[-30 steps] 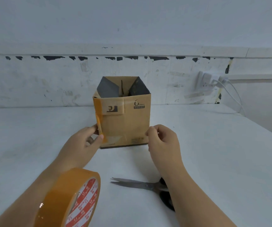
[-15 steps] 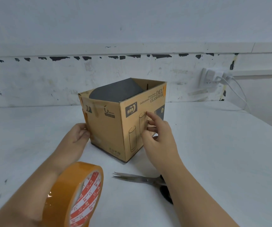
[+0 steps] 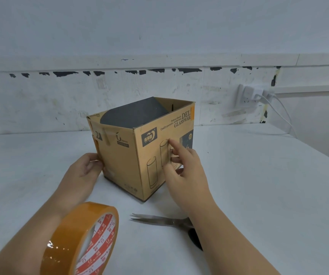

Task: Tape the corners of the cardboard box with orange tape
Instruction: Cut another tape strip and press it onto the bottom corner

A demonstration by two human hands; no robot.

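Observation:
A brown cardboard box stands open-topped on the white table, one vertical corner turned toward me. Orange tape strips run down its left corner and sit at the top of its far right corner. My left hand presses against the box's left corner, fingers curled on the edge. My right hand lies flat on the right face, fingers spread, index pointing up. A roll of orange tape hangs around my left forearm, close to the camera.
Scissors lie on the white table just in front of the box, handles under my right forearm. A wall socket with plugs and white cables is at the back right. The wall stands close behind the box.
The box has been turned clockwise so a corner faces me instead of a flat face. My right hand moved from the right edge onto the right face.

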